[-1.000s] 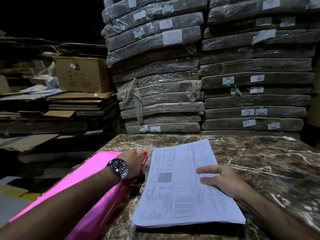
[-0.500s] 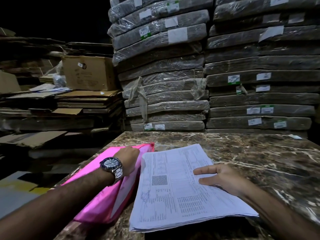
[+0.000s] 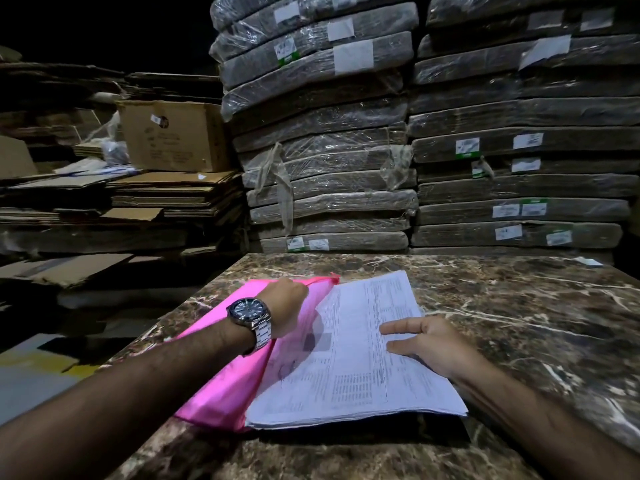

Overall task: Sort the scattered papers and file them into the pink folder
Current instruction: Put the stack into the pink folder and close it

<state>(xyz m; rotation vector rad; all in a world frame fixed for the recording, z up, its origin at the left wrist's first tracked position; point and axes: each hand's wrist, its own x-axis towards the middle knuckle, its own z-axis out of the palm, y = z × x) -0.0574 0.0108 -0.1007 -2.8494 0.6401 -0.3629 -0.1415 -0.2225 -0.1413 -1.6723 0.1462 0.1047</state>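
While the pink folder [image 3: 221, 386] is gripped by the left hand [image 3: 285, 306] (fingers curled), papers [image 3: 346, 375] just rightward are pressed under the straight-fingered right hand [image 3: 436, 344].

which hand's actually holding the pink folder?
The left hand, the one with the wristwatch: it grips the pink folder by its far edge. The right hand only rests flat on the paper stack.
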